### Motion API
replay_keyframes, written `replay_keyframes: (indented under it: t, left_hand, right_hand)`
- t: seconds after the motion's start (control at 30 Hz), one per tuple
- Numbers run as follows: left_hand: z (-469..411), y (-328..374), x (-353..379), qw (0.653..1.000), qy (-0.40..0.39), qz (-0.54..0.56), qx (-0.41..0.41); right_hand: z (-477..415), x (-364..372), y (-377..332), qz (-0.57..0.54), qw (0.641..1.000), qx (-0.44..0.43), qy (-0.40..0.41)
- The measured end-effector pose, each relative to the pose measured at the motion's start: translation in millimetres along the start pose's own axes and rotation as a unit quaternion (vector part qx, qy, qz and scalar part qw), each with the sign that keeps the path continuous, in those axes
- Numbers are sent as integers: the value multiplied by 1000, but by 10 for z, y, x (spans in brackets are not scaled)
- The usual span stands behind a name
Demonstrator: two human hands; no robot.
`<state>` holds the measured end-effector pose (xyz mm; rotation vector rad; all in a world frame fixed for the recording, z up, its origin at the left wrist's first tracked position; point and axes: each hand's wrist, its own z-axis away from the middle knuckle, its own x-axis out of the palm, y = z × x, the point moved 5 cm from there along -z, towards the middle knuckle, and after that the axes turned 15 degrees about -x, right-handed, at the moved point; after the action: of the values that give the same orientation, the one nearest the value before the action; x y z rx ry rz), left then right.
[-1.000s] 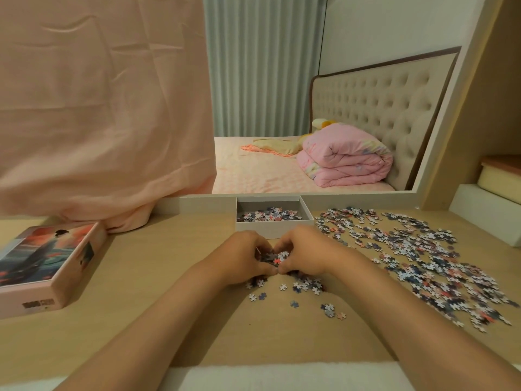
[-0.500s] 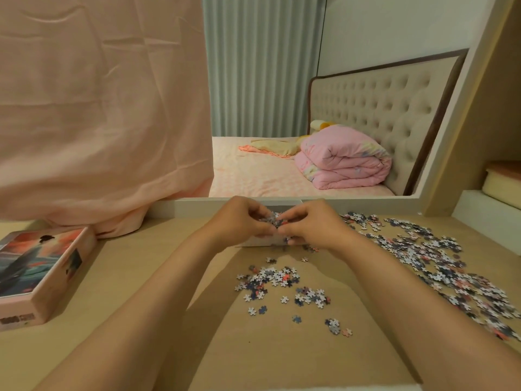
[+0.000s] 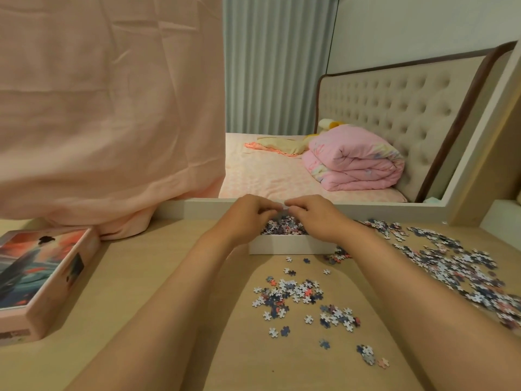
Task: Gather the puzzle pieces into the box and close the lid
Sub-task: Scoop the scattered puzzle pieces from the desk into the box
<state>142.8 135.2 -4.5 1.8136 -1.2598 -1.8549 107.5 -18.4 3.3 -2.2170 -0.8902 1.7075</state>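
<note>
The white box [image 3: 290, 245] stands open at the back of the desk, with puzzle pieces [image 3: 282, 225] inside it. My left hand [image 3: 248, 215] and my right hand [image 3: 315, 218] hover over the box, knuckles up, fingertips meeting, cupped around a small handful of pieces that is mostly hidden. A small cluster of loose pieces [image 3: 287, 294] lies in front of the box between my forearms. A large spread of pieces [image 3: 456, 266] covers the desk to the right. The pink picture lid [image 3: 42, 277] lies face up at the far left.
A pink cloth [image 3: 98, 122] hangs over the desk's back left and bunches up near the lid. A white ledge [image 3: 197, 207] runs behind the box. Beyond it are a bed and a folded pink quilt [image 3: 355, 162].
Both hands scooped pieces from the cluster in front of the box, lifted them together and carried them forward. They are now over the box, and the cluster they left is smaller.
</note>
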Motion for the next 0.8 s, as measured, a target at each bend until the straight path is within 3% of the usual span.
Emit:
replay_keyframes:
  t: [0.13, 0.2, 0.3, 0.4, 0.5, 0.6, 0.7, 0.8]
  left_hand:
    - [-17, -26, -133, 999, 23, 15, -28]
    - [1, -55, -86, 998, -26, -40, -39]
    - [47, -96, 96, 978, -120, -161, -49]
    - [56, -130, 213, 960, -122, -249, -43]
    - [48, -149, 219, 967, -92, -235, -43]
    - [47, -80, 197, 971, -71, -228, -16]
    - [99, 57, 177, 975, -27, -218, 28]
    - [230, 223, 170, 980, 14, -184, 70]
  right_hand:
    - [-12, 34, 15, 7, 1000, -3, -14]
    - [24, 57, -9, 20, 999, -18, -37]
    - [133, 170, -60, 58, 987, -39, -142]
    - [211, 201, -8, 137, 969, -25, -204]
    - [261, 121, 48, 143, 972, -14, -184]
    - [311, -35, 2, 79, 993, -33, -83]
    - [435, -204, -99, 86, 995, -52, 3]
    - [628, -255, -127, 93, 995, -34, -29]
